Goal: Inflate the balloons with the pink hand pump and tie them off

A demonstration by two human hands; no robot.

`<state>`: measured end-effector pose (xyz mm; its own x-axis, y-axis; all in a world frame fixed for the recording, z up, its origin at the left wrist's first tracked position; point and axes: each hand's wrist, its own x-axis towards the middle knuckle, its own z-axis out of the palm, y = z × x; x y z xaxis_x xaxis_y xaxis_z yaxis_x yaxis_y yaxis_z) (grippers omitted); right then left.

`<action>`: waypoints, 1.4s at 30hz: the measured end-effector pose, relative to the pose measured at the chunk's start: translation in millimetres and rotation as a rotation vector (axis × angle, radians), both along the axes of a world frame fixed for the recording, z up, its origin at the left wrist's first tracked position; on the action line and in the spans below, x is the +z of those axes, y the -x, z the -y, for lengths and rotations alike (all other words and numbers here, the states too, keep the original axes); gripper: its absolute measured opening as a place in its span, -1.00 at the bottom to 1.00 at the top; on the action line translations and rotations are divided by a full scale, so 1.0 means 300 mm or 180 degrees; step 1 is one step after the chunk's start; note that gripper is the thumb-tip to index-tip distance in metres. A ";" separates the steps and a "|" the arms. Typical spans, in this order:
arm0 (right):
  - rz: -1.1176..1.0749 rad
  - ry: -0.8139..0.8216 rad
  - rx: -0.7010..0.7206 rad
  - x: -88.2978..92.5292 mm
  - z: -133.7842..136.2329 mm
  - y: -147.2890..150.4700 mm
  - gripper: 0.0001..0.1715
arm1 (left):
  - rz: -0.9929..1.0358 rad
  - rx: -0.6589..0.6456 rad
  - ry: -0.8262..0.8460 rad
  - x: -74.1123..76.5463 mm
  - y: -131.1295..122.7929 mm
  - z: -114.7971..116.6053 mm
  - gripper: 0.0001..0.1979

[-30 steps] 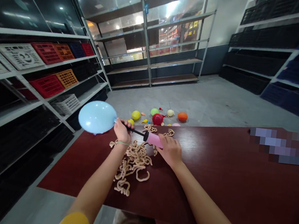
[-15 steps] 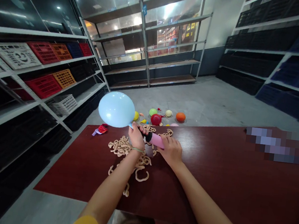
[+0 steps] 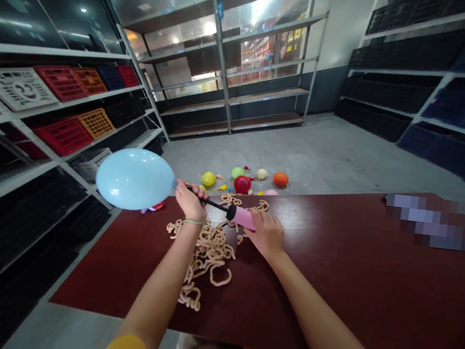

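A hand balloon pump with a pink barrel [image 3: 243, 218] and a black rod [image 3: 216, 205] spans my two hands above the table. My right hand [image 3: 265, 234] is wrapped around the barrel. At the pump's far left end, my left hand [image 3: 191, 200] is closed on its black end and the neck of a light blue balloon [image 3: 135, 179]. The balloon is inflated and sticks out to the left; its neck is mostly hidden by my fingers. Beneath my left wrist lies a pile of beige, uninflated long balloons [image 3: 212, 242].
Inflated balloons, among them a red balloon [image 3: 242, 184] and an orange balloon [image 3: 280, 179], lie on the floor beyond the dark red table [image 3: 330, 275]. Shelves with crates [image 3: 63, 135] stand left. A blurred patch [image 3: 424, 221] covers something at the table's right.
My left hand has moved left, away from the right hand, drawing out the pump's black rod. The blue balloon has shifted left with it and looks larger. My right hand has stayed put.
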<state>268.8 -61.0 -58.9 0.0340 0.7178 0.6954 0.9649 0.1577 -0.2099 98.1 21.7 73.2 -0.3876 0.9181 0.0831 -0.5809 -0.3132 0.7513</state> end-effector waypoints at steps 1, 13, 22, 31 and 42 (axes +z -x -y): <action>-0.0025 -0.0019 -0.0033 0.000 0.002 -0.002 -0.48 | -0.0021 -0.0096 -0.0005 -0.022 -0.042 0.018 -0.74; 0.0156 -0.0331 0.0193 0.011 0.014 -0.001 -0.45 | -0.0671 -0.0558 -0.0344 -0.125 -0.060 0.078 -0.69; 0.0467 -0.0049 0.0639 0.044 0.021 -0.021 -0.48 | -0.0465 0.0317 -0.0051 -0.123 0.170 0.028 -0.76; 0.1000 0.0675 0.0796 0.103 0.040 0.010 -0.38 | -0.0905 0.0427 -0.0037 -0.192 0.379 -0.022 -0.65; 0.0971 0.0802 0.1014 0.100 0.031 0.019 -0.37 | -0.1679 -0.0957 0.0049 -0.263 0.308 0.065 -0.55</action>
